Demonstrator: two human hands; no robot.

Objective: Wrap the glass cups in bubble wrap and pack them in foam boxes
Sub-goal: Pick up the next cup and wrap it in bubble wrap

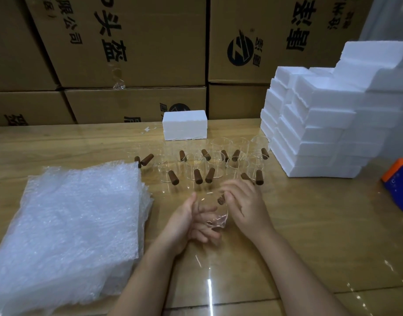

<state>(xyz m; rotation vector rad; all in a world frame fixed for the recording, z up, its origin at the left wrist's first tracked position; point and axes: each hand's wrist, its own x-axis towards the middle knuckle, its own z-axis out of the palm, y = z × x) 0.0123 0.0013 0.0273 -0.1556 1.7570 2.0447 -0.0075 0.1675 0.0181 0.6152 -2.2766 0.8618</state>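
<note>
Head view: left hand [191,222] curls round glass cup [216,221], right hand [244,201] pinches its handle [221,199]; bubble wrap [77,224] left, foam boxes [321,124] right, more cups [196,169] behind.

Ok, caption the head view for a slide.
Left hand and right hand hold a glass cup between bubble wrap and stacked foam boxes.

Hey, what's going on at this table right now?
A person holds one clear glass cup with a brown wooden handle above the wooden table. The left hand cradles its body and the right hand grips it by that handle. It is not yet wrapped. A stack of clear bubble wrap sheets lies to the left, more glass cups stand behind, and white foam boxes are piled at the right.
</note>
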